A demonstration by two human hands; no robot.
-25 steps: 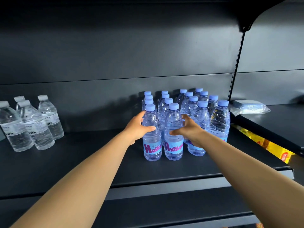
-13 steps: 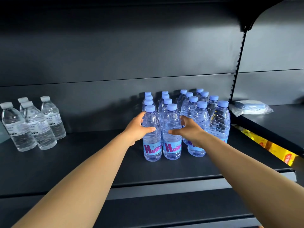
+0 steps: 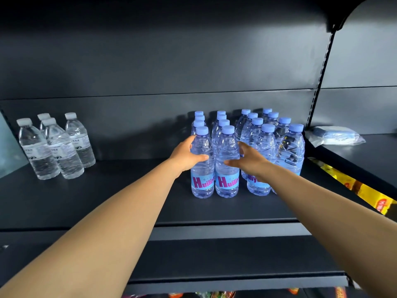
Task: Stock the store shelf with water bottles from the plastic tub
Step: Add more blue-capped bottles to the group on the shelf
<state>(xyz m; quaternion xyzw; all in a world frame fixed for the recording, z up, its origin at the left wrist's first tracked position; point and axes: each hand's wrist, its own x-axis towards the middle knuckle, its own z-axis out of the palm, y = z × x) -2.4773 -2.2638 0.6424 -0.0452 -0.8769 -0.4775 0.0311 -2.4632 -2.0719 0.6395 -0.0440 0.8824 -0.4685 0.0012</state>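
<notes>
Standing at the far left of the dark shelf (image 3: 120,203), four clear bottles with white caps (image 3: 53,147) are seen well apart from the blue-capped water bottles (image 3: 257,145), which are grouped in rows at the middle. The front-left bottle (image 3: 202,164) of that group is gripped by the left hand (image 3: 186,157), thumb across its front and fingers curled behind it, while the bottle just beside it (image 3: 227,164) is touched by the right hand (image 3: 249,161), whose fingers are spread loosely apart. A plastic-wrapped blue packet (image 3: 335,136) is seen on the neighbouring shelf at the right, with yellow packaging (image 3: 363,193) below it.
</notes>
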